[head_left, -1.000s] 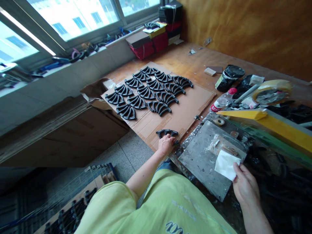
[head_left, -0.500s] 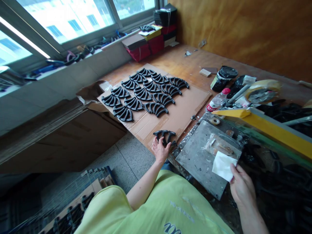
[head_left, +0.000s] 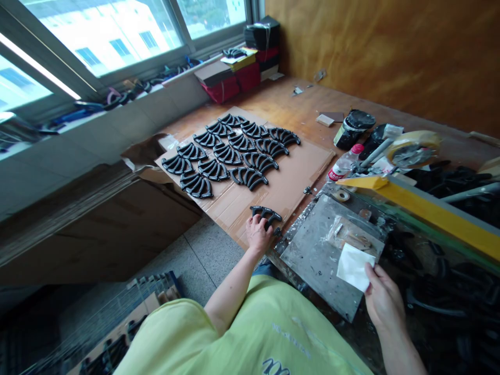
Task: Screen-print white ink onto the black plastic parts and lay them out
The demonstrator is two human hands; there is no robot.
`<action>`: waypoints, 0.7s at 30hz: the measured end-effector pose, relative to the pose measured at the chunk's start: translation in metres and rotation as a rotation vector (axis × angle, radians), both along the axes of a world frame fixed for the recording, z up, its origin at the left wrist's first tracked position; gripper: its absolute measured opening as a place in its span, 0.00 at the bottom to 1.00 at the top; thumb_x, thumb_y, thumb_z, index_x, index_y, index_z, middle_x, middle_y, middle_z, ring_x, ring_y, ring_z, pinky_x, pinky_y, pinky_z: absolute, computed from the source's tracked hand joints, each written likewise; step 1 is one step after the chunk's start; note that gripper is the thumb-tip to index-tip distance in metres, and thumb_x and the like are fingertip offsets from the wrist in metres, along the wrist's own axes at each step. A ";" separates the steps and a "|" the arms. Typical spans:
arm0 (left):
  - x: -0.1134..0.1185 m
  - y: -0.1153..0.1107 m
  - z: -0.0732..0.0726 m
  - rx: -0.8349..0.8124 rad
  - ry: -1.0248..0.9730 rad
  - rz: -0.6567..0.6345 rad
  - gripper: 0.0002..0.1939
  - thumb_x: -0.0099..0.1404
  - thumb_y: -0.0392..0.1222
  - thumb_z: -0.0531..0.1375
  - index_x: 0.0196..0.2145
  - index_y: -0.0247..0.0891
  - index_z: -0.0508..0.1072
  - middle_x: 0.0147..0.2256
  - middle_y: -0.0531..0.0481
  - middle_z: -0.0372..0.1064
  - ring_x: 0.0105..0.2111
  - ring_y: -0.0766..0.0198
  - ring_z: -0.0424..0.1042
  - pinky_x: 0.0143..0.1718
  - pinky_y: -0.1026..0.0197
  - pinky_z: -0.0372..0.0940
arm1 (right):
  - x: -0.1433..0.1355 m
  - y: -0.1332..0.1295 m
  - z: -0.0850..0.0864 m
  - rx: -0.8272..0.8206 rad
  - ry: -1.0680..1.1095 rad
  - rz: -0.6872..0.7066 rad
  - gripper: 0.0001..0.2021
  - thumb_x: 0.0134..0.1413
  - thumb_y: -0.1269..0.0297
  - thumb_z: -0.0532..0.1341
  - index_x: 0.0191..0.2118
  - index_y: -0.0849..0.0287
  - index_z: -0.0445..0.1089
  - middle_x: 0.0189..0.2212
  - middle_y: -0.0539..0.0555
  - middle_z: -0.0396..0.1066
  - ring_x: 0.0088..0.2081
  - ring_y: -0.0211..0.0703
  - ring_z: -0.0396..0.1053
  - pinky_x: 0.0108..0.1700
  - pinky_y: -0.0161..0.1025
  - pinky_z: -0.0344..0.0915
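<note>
My left hand (head_left: 258, 234) is closed over a small cluster of black curved handle-like pieces (head_left: 267, 212) at the near end of the cardboard sheet (head_left: 230, 205). Its fingers hide part of them. Between the thumb and fingers of my right hand (head_left: 385, 299) is a white square sheet (head_left: 354, 266), paper or thin cloth; I cannot tell which. That sheet is held above a grey metal plate (head_left: 302, 250). Farther up the cardboard, several fan-shaped groups of similar black pieces (head_left: 227, 154) lie in rows.
On the table's right stand a bottle with a red cap (head_left: 344, 162), a dark-stained can (head_left: 353, 127) and a large tape roll (head_left: 413, 147). A yellow bar (head_left: 422, 208) crosses beside the plate. Red and black stacks (head_left: 248, 77) sit by the window.
My left hand has shifted slightly, its fingers curling further over the black pieces. My right hand keeps hold of the white sheet. The view has moved a little.
</note>
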State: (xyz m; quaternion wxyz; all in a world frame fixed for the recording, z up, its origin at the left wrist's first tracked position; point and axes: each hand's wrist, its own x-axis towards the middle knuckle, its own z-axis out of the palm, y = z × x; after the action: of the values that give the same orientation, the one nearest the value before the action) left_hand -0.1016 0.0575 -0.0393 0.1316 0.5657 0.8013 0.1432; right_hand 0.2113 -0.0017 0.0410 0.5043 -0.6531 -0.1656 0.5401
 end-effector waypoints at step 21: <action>-0.008 0.005 -0.008 0.228 0.020 -0.164 0.27 0.65 0.54 0.52 0.56 0.37 0.65 0.59 0.37 0.56 0.59 0.48 0.58 0.56 0.47 0.59 | 0.102 0.008 -0.007 0.227 -0.093 -0.394 0.20 0.36 0.56 0.70 0.39 0.56 0.72 0.37 0.52 0.77 0.43 0.51 0.73 0.42 0.45 0.71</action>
State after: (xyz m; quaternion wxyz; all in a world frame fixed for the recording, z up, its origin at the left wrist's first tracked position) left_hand -0.1091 0.0624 -0.0474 0.0696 0.6419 0.7323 0.2165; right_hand 0.3130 0.0058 0.0338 0.6621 -0.6361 -0.1172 0.3785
